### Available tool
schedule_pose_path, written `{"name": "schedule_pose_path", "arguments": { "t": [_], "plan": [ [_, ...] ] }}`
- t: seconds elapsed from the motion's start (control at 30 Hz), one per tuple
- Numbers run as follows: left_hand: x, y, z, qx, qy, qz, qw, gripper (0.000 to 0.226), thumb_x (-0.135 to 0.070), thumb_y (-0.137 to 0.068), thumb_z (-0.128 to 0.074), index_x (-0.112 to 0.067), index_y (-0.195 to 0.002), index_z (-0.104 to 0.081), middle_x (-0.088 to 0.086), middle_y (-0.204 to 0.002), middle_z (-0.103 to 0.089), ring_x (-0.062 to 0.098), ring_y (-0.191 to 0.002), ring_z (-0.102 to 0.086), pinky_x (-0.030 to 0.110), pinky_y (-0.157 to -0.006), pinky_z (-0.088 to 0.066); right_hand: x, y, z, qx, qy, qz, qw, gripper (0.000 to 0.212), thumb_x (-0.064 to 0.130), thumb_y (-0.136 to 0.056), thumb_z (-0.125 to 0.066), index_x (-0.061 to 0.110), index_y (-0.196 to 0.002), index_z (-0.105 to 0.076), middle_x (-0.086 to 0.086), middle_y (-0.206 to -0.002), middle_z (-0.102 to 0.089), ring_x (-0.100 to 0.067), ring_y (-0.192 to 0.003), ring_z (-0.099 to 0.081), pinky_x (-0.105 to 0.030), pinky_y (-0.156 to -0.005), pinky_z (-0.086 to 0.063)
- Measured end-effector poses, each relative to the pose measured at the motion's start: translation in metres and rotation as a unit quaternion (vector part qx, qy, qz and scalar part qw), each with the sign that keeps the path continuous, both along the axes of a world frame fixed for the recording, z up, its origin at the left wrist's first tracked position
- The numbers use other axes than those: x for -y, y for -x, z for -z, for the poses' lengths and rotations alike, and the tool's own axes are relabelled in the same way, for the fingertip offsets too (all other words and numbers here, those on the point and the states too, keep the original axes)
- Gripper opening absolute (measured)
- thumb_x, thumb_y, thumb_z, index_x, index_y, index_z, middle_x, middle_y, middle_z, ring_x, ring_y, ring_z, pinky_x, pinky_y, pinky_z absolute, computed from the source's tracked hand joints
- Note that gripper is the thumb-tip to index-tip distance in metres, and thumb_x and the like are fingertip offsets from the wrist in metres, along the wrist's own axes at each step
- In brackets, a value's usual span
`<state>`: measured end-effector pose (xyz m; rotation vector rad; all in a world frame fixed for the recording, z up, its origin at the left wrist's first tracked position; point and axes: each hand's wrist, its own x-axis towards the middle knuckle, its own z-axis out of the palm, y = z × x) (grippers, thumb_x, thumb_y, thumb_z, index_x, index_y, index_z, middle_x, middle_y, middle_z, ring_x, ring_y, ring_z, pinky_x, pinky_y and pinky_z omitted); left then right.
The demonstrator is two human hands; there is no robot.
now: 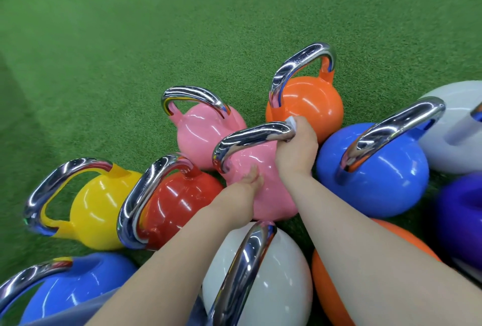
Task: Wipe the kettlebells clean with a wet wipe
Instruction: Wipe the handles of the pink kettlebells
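Kettlebells crowd the green turf [182, 38]: yellow [99, 211] and red [180, 205] at left, then the near pink kettlebell [263, 169] in the middle. The left hand [250, 179] rests flat, fingers straight, on its body; the right hand [297, 143] grips the wet wipe [291, 121] round its chrome handle [250, 137]

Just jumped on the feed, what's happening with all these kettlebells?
A person is cleaning kettlebells that stand bunched together on green turf. The right hand grips a white wet wipe around the right end of the near pink kettlebell's chrome handle. The left hand rests flat on that bell's body, steadying it. Red, yellow, blue, orange and white bells stand around it, untouched.
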<state>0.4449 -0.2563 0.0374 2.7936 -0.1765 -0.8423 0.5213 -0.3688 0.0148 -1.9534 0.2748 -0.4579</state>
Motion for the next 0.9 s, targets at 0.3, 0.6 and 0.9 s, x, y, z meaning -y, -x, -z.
{"name": "schedule_pose_path", "arguments": {
  "t": [0.3,0.6,0.9],
  "plan": [
    [0.001,-0.004,-0.003,-0.016,-0.013,0.041,0.999,0.073,0.006,-0.087,-0.041,-0.013,-0.149,-0.008,0.005,-0.156,0.011,0.022,-0.141,-0.023,0.029,-0.112,-0.023,0.037,-0.016,0.005,-0.323,-0.096,-0.167,0.927,0.037,0.01,-0.073,-0.071,0.009,-0.109,-0.06,0.006,-0.071,-0.056,-0.018,-0.076,-0.059,-0.025,-0.066,-0.05],
    [0.006,-0.004,-0.007,-0.015,-0.05,0.059,0.997,0.073,0.007,-0.086,-0.039,-0.008,-0.148,-0.004,0.01,-0.156,0.011,0.023,-0.131,-0.04,0.029,-0.105,-0.031,0.013,0.004,0.011,-0.375,-0.156,-0.044,0.913,0.058,0.029,-0.07,-0.064,0.011,-0.121,-0.041,-0.009,-0.111,-0.06,-0.029,-0.098,-0.06,-0.038,-0.089,-0.051],
    [0.015,-0.01,-0.014,0.14,0.08,-0.016,0.987,0.057,0.008,-0.082,-0.039,-0.014,-0.134,-0.048,0.006,-0.141,-0.046,0.02,-0.13,-0.043,0.027,-0.108,-0.031,0.008,0.025,0.0,-0.381,-0.186,0.01,0.905,0.051,0.02,-0.091,-0.051,0.003,-0.134,-0.032,-0.013,-0.131,-0.048,-0.031,-0.112,-0.051,-0.03,-0.082,-0.039]
  ]
}}
